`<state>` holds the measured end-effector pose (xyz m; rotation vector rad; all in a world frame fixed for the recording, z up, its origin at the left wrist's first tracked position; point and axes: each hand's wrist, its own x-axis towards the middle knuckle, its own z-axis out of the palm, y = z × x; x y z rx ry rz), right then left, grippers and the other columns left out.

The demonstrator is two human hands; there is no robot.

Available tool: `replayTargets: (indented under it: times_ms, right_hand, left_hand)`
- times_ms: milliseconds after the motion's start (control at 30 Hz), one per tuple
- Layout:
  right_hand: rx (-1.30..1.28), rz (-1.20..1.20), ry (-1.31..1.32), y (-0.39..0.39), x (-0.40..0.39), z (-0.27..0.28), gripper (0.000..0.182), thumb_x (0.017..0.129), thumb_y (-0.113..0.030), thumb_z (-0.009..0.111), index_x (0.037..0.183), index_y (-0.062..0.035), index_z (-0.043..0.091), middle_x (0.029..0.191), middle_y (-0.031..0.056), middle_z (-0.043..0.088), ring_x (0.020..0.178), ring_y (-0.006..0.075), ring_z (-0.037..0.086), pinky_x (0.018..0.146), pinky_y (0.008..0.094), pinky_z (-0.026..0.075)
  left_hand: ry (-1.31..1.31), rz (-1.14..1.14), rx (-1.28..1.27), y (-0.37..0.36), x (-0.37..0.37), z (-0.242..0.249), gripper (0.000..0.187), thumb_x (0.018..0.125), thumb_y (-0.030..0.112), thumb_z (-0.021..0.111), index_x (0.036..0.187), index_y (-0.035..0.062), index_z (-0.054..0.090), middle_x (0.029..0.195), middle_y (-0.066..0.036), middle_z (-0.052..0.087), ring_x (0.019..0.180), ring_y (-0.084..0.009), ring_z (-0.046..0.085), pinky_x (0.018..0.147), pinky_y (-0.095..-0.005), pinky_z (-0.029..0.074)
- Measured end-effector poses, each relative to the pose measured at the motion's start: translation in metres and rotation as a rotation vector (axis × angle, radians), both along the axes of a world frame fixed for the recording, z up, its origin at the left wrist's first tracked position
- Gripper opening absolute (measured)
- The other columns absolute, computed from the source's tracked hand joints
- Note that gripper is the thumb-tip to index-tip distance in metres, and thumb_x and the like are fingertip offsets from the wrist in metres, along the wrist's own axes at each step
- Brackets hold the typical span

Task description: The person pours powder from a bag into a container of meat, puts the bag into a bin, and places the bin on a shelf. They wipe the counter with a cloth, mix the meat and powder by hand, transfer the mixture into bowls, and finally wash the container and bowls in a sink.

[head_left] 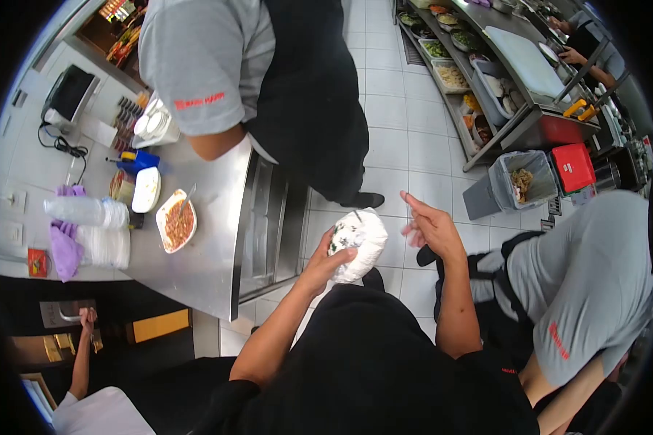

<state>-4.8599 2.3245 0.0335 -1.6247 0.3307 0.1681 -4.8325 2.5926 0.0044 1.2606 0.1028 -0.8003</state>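
Observation:
A rounded white bundle (pixel 364 245), crinkled like thin plastic with green and dark marks on one side, rests in my left hand (pixel 322 265). The fingers and thumb of that hand wrap its left edge in front of my body. To the right of the bundle and apart from it, my right hand (pixel 434 229) is held in the air. Its fingers are stretched out and nothing is in them.
Left, a steel counter (pixel 210 246) carries a white dish of reddish food (pixel 176 222) with a spoon. One person in a black apron (pixel 308 94) stands ahead; another in a grey shirt (pixel 588 275) is close on my right. A lined bin (pixel 497 192) stands beyond.

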Motion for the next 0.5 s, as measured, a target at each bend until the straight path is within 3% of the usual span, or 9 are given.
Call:
replayTargets:
  times_ms: [100,133,233,267,333,433,500]
  right_hand:
    - [-0.388,0.015,0.130,-0.014,0.010,0.035,0.050,0.086,-0.024,0.066,0.134,-0.0161,0.058,0.092,0.0071,0.069,0.056,0.0133,0.059,0.060,0.0267,0.048]
    - [-0.512,0.065,0.131,-0.017,0.016,0.043,0.054,0.079,-0.030,0.071,0.129,-0.0132,0.061,0.100,0.0103,0.070,0.068,0.0209,0.065,0.069,0.0313,0.052]
    - [-0.843,0.248,-0.121,-0.023,0.034,0.038,0.058,0.073,-0.035,0.077,0.122,-0.0085,0.062,0.104,0.0140,0.069,0.088,0.0248,0.067,0.074,0.0385,0.052]
    - [-0.836,0.282,-0.064,-0.026,0.044,0.039,0.061,0.070,-0.043,0.078,0.117,-0.0079,0.060,0.107,0.0167,0.068,0.103,0.0328,0.062,0.085,0.0433,0.048]
    - [-0.900,0.357,-0.024,-0.038,0.063,0.051,0.061,0.070,-0.043,0.078,0.117,-0.0076,0.059,0.110,0.0165,0.067,0.103,0.0334,0.062,0.085,0.0425,0.049]
    - [-0.892,0.452,0.039,-0.066,0.090,0.049,0.064,0.068,-0.042,0.079,0.117,-0.0061,0.058,0.113,0.0171,0.066,0.105,0.0345,0.062,0.087,0.0412,0.049]
    - [-0.870,0.514,0.156,-0.089,0.109,0.039,0.067,0.067,-0.041,0.080,0.119,-0.0041,0.057,0.114,0.0175,0.066,0.106,0.0343,0.062,0.088,0.0407,0.049]
  left_hand:
    - [-0.140,-0.112,0.106,-0.028,0.034,0.005,0.090,0.077,0.024,0.078,0.148,0.0034,0.026,0.137,-0.014,0.046,0.124,-0.0211,0.048,0.105,-0.0334,0.038]
    - [-0.164,-0.158,0.113,-0.036,0.048,0.004,0.092,0.076,0.025,0.078,0.149,0.0033,0.026,0.137,-0.015,0.046,0.125,-0.0217,0.047,0.105,-0.0337,0.038]
    - [-0.322,-0.298,0.180,-0.057,0.074,-0.011,0.101,0.074,0.030,0.079,0.151,0.0031,0.019,0.139,-0.018,0.045,0.126,-0.0244,0.047,0.105,-0.0353,0.039]
    - [-0.369,-0.332,0.198,-0.066,0.080,-0.010,0.102,0.074,0.031,0.078,0.151,0.0032,0.018,0.139,-0.018,0.045,0.126,-0.0248,0.048,0.105,-0.0355,0.039]
    - [-0.496,-0.430,0.278,-0.083,0.093,-0.009,0.109,0.073,0.035,0.078,0.153,0.0035,0.011,0.136,-0.022,0.048,0.123,-0.0281,0.051,0.104,-0.0360,0.040]
    - [-0.626,-0.540,0.332,-0.115,0.108,-0.007,0.114,0.071,0.027,0.081,0.154,0.0066,0.007,0.128,-0.018,0.052,0.116,-0.0236,0.054,0.101,-0.0334,0.041]
    - [-0.679,-0.677,0.466,-0.140,0.120,0.013,0.116,0.070,0.034,0.078,0.155,0.0082,0.002,0.128,-0.022,0.054,0.116,-0.0294,0.056,0.101,-0.0351,0.042]
